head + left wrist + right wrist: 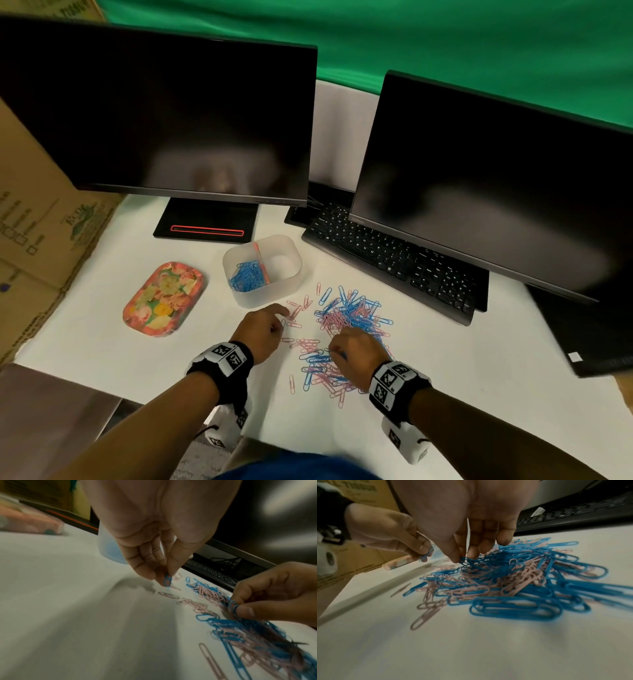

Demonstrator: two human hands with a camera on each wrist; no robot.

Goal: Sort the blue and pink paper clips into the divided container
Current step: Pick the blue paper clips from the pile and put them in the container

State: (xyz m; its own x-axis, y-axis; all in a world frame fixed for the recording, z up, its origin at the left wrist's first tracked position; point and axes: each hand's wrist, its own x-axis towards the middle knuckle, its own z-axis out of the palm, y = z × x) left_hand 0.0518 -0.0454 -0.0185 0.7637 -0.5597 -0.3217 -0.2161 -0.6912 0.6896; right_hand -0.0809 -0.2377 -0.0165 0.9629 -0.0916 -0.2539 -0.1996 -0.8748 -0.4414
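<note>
A mixed heap of blue and pink paper clips (349,325) lies on the white table in front of me. The translucent divided container (262,269) stands behind it to the left, with blue clips (246,274) in its left compartment; the right compartment looks empty. My left hand (274,325) hovers left of the heap and pinches a blue clip (167,580) between thumb and fingers. My right hand (346,346) is over the heap's near part, and its thumb and forefinger pinch a blue clip (464,560) that still touches the heap (513,577).
A floral tray (162,299) lies left of the container. A black keyboard (394,253) and two dark monitors (164,123) stand behind. Cardboard boxes (30,219) border the table's left side. Loose pink clips (298,310) are scattered between heap and container.
</note>
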